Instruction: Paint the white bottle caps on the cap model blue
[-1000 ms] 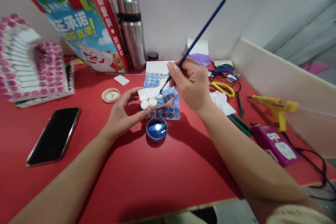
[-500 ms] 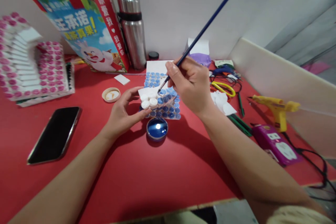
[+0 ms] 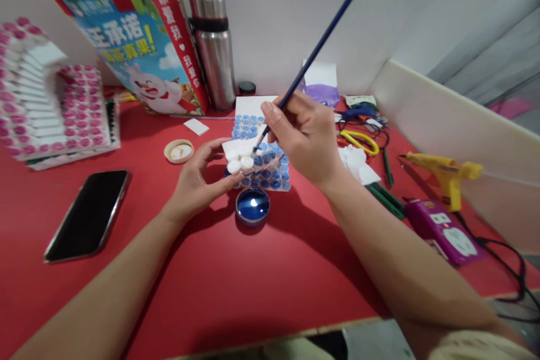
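Note:
My right hand (image 3: 306, 135) is closed around a dark blue paintbrush (image 3: 320, 45), whose tip meets the white rolled rosettes on a small board. That board (image 3: 236, 148) carries rosettes, some white and some painted blue, and my left hand (image 3: 202, 180) grips its left side between thumb and fingers. Beneath and behind it stands a larger white piece (image 3: 255, 106) covered in rows of blue rosettes. Just in front sits a small round pot of blue paint (image 3: 252, 205).
To the left are a phone (image 3: 88, 216), a round lid (image 3: 179, 151) and a pink-rosette model (image 3: 40, 95). A steel flask (image 3: 215, 62) and a printed box (image 3: 143, 50) stand behind. Rightward lie yellow-handled scissors (image 3: 360, 142), a glue gun (image 3: 447, 174) and a purple power strip (image 3: 441, 233).
The brush's upper end has swung slightly left and up, and my right hand has shifted a little left. My left hand and the board stay nearly still.

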### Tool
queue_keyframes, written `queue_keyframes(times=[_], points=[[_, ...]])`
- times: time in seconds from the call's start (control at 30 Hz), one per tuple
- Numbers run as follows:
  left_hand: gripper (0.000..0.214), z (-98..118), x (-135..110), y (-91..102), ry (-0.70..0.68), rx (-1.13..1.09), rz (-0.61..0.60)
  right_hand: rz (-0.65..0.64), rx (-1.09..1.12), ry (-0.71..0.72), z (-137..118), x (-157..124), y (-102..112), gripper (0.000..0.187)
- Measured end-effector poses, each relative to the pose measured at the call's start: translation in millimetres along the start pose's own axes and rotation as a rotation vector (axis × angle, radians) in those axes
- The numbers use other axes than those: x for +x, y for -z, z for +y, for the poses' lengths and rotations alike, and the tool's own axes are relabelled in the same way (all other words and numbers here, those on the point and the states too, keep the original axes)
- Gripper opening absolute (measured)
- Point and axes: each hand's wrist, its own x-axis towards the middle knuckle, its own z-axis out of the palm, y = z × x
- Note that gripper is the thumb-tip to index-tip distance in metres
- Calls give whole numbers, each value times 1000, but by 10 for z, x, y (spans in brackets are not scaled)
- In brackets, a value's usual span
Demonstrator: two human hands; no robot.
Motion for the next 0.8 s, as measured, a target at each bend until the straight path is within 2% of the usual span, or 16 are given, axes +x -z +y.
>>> queue_keyframes(times=[0.33, 0.8], points=[[77, -7, -2, 11, 11, 4, -6, -25, -20, 3, 34, 36, 70, 41], [74, 18, 0, 8, 8, 5, -10, -31, 2, 30, 26, 29, 52, 38]])
